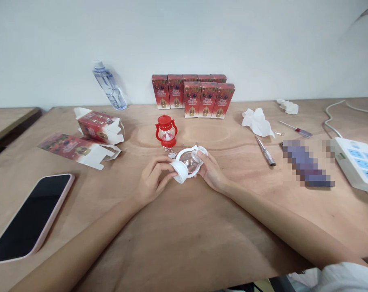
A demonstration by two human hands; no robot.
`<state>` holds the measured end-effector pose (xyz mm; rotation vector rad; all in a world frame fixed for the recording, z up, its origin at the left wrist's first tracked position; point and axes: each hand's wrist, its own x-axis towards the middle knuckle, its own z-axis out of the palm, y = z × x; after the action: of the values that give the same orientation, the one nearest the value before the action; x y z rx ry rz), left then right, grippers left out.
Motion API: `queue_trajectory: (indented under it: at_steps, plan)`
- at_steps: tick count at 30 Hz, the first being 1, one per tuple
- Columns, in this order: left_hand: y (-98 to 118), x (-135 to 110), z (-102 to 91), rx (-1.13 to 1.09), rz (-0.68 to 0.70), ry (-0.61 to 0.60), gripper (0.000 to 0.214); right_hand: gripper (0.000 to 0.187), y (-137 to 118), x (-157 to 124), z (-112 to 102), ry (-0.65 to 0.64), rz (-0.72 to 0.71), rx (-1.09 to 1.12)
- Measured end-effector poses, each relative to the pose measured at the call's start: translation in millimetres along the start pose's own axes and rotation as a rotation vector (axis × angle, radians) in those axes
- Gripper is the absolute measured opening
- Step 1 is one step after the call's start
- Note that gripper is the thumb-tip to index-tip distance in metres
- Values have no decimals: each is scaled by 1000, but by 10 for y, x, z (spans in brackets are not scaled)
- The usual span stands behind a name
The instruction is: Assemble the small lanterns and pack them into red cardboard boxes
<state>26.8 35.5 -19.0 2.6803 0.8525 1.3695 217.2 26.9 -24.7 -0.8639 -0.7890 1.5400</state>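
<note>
Both my hands hold a small white toy lantern (pixel 188 162) with a clear globe, tilted on its side just above the wooden table (pixel 184 235). My left hand (pixel 153 178) pinches its round white base with fingers and thumb. My right hand (pixel 211 170) grips the top end and handle. Just behind stands a red toy lantern (pixel 166 130), upright and untouched. A tiny white part (pixel 172 155) lies on the table between the two lanterns.
Several red gift boxes (pixel 196 95) stand in rows at the wall. Two opened boxes (pixel 92 136) lie at the left, near a water bottle (pixel 109 86). A phone (pixel 28 217) lies front left. Tissues (pixel 257 121), two screwdrivers (pixel 265 151) and a power strip (pixel 357 162) are at the right.
</note>
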Motion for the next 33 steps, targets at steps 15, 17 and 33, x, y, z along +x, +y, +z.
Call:
queue_trajectory:
  at_steps: [15,17,33]
  plan:
    - [-1,15,2,-20,-30,4,8,39,-12,3,-4,-3,2,10]
    - [1,9,1,-7,-38,-3,6,40,-10,4,-3,4,-2,11]
    - [-37,9,49,132,-119,60,1,35,-25,-3,-1,23,-30,9]
